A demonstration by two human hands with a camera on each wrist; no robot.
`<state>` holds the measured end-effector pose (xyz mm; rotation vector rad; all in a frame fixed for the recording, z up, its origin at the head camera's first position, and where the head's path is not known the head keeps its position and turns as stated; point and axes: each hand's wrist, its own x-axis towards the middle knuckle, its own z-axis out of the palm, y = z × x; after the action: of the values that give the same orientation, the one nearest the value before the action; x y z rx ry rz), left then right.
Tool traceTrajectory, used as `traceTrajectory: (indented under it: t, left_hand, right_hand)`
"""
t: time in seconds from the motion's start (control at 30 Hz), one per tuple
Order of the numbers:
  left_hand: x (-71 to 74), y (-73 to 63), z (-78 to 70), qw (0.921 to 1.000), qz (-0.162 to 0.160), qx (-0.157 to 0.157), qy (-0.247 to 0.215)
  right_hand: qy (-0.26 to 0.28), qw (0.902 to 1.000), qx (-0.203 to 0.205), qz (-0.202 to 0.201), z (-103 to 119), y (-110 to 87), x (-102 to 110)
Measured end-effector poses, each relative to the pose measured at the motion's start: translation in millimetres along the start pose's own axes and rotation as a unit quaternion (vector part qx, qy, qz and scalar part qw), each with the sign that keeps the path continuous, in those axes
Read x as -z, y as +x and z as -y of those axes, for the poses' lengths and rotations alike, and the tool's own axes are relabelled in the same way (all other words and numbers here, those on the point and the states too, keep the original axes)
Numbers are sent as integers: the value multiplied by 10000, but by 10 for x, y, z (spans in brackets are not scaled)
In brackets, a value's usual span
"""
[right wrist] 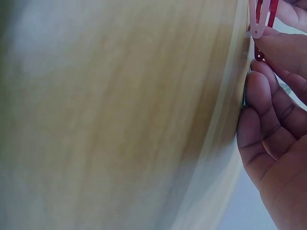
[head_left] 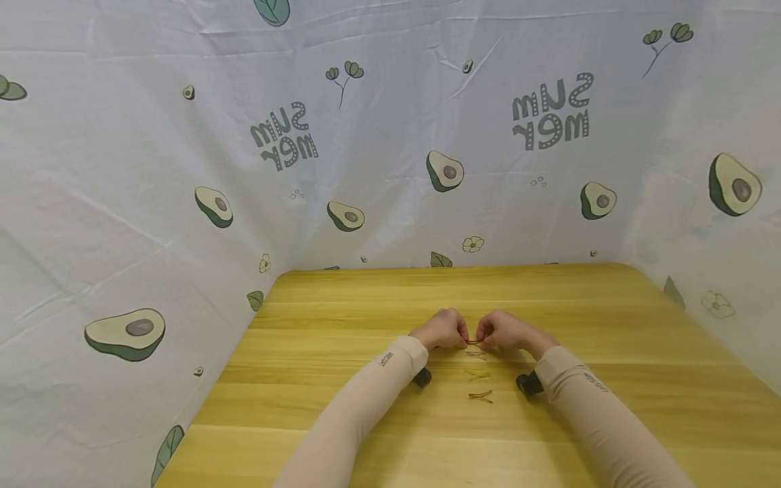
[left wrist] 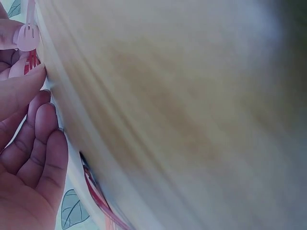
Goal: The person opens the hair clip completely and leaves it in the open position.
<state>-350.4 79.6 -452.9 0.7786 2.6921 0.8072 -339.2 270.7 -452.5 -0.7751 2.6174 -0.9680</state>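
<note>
A red snap hair clip (head_left: 472,342) spans the small gap between the two hands. My left hand (head_left: 444,330) pinches one end between thumb and fingers; in the left wrist view, part of this red clip (left wrist: 32,62) shows beside the thumb. My right hand (head_left: 508,332) pinches the other end, and the clip's holed tip (right wrist: 259,54) shows by the thumb in the right wrist view. A pink hair clip (head_left: 475,353) lies just on the near side of the hands. In the right wrist view the pink clip (right wrist: 257,29) overlaps the red one.
Nearer the body, a yellow hair clip (head_left: 478,373) and a reddish-brown one (head_left: 480,395) with splayed arms lie in line on the wooden table (head_left: 342,407). A white cloth (head_left: 390,135) printed with avocados hangs around the back and sides.
</note>
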Motion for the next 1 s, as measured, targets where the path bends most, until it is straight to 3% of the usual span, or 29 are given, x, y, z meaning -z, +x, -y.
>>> traceTrajectory:
  t: [0.27,0.47,0.67,1.0]
  left_hand:
    - [33,-11,1,9999,9,40,-112]
    - [91,-53,40,9998,65,-117,-139]
    - [154,-82,154,9968,-54,87,-794]
    - [343,-183,446,9937,-489,415,-924]
  right_hand:
    - [-25,10000,8,-23,-15,-4,33]
    - [-21,9999,-108,-37,-10,-8,49]
    - [-105,9998,-126,-86,39,37,56]
    - [-244,9995,-112,-135,277,224,39]
